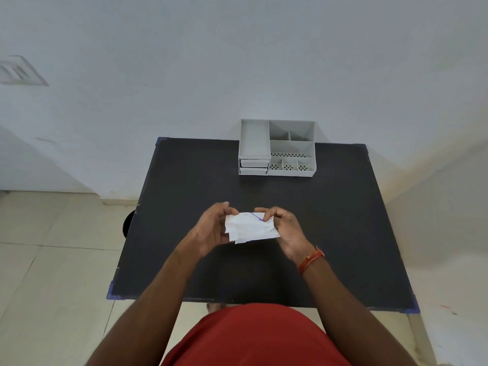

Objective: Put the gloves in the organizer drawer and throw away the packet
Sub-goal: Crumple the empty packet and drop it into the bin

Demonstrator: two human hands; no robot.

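Nearest the camera, a red shirt (253, 336) fills the bottom edge, and two bare forearms reach from it toward 12 o'clock over the black tabletop (343, 233).

The packet (250, 228) is held above the middle of the tabletop, between the two hands and off the surface. It is white, crumpled and creased, roughly rectangular, with a thin blue line running across its upper right part. Its lower edge hangs free and ragged; whether gloves are inside cannot be told.

The left hand (211, 228) sits at 9 o'clock of the packet, palm turned inward, its grip pinching the packet's left edge between thumb and curled fingers. The right hand (285, 228) sits at 3 o'clock, fingers bent over the top right corner, its grip likewise clenched on the packet. A red thread band (311, 260) circles the right wrist.

Farther off, at 12 o'clock, a grey organizer (277, 147) stands at the far edge of the tabletop against the white wall (237, 62). Its left side has an open top tray over two drawers (254, 166), both pushed in; its right side has open compartments with perforated floors. The organizer is well apart from the hands.

At 9 o'clock, a dark round object (128, 223) peeks out beside the tabletop, above the tiled floor (52, 260).
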